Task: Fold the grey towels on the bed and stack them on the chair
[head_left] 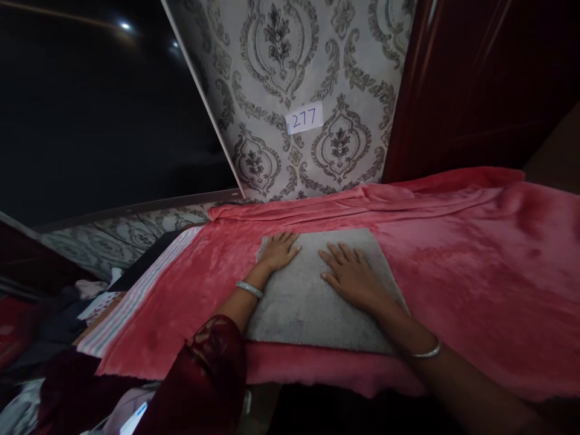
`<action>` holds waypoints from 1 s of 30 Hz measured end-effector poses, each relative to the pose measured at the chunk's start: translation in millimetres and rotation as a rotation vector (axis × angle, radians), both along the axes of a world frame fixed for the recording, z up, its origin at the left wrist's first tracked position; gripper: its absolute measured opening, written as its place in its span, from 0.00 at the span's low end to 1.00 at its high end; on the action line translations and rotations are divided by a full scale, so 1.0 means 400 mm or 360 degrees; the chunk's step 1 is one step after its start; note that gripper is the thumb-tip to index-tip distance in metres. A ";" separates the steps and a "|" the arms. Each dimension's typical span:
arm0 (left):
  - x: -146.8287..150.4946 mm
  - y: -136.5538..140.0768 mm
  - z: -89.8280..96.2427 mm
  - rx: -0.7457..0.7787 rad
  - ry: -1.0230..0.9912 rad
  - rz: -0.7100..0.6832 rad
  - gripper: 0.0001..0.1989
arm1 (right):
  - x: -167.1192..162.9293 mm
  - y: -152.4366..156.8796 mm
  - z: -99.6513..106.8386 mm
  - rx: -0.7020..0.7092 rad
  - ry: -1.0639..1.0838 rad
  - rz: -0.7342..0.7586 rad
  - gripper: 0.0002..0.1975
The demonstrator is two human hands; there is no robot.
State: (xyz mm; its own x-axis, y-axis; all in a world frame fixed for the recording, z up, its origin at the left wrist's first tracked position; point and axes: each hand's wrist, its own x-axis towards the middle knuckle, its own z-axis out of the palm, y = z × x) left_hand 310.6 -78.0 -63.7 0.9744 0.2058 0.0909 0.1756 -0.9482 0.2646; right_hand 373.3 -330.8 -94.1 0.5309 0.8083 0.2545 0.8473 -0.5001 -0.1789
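Note:
A grey, rectangular piece of cloth-like material [308,308] lies flat on a pink-red plush blanket [475,290]. On its upper left part rests my left hand [280,251], palm down with the fingers stretched out. My right hand [351,275] lies flat on its right half, fingers spread, touching the surface. Neither hand grips anything. The exact kind of the grey piece is unclear. A bangle [249,289] circles the left wrist, and a silver bangle [426,349] the right one.
A large dark screen [104,115] stands at the back left. Patterned wallpaper behind bears a paper label [305,118] reading 277. A dark red wooden panel [466,84] rises at the right. Striped cloth [140,293] edges the blanket's left side, with piled clothes [67,374] beyond.

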 end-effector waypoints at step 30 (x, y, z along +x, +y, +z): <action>-0.278 -0.277 0.096 -0.0551 -0.0132 -0.0613 0.25 | 0.011 0.001 -0.003 0.0178 0.0167 -0.0073 0.28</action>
